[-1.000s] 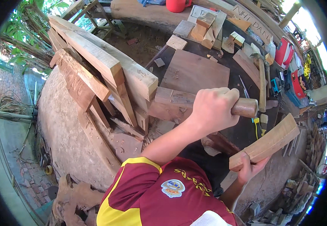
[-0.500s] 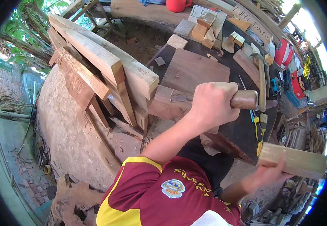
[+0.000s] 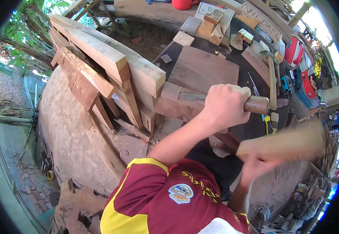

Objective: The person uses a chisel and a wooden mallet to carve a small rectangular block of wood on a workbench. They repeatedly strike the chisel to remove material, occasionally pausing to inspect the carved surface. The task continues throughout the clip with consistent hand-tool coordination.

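Dark workbench (image 3: 255,134) underneath, left hand (image 3: 225,105) clenched around chisel handle (image 3: 256,104), right hand (image 3: 255,167) gripping blurred wooden block (image 3: 282,143).

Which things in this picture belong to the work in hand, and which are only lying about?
In use:
- left hand gripping the chisel
- right hand holding the wooden mallet block, blurred
- reddish workpiece under the blade

Lying about:
- flat board
- hammer
- small offcuts
- stacked beams
- red cup

Two hands (image 3: 226,105), one wooden-handled chisel (image 3: 255,104), one wooden mallet block (image 3: 282,143), one hammer (image 3: 272,80).
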Motion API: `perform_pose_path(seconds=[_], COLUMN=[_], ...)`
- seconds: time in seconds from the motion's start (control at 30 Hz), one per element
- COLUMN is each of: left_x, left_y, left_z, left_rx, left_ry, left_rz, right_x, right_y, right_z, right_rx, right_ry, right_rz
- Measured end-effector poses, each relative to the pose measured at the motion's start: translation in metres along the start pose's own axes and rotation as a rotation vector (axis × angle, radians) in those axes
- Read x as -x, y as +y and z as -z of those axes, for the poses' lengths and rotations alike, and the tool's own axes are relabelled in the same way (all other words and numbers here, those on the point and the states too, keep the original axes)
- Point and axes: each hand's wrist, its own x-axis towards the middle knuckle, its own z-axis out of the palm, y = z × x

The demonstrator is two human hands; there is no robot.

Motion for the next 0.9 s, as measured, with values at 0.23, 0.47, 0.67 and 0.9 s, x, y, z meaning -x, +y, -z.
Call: perform_pose_path(seconds=[0.23,0.47,0.67,0.9], left_x=[0.003,0.008,0.011,0.039], left_y=[-0.001,-0.001,0.010,0.032], left_z=[0.007,-0.003,0.009,0.053], left_rx=[0.012,-0.063,0.007,0.075], left_ry=[0.019,-0.061,-0.098,-0.469], left_rz=[0.000,-0.052,-0.156,-0.359], right_x=[-0.001,0.022,0.057,0.104], right_y=[0.030,0.022,0.048,0.081], right_z=[0.039,-0.011,-0.008,0.013], right_rx=[0.163,0.078,0.049,0.051], right_ry=[0.118,0.136,-0.042,-0.014], right_rz=[0.054,0.216,0.071,-0.159])
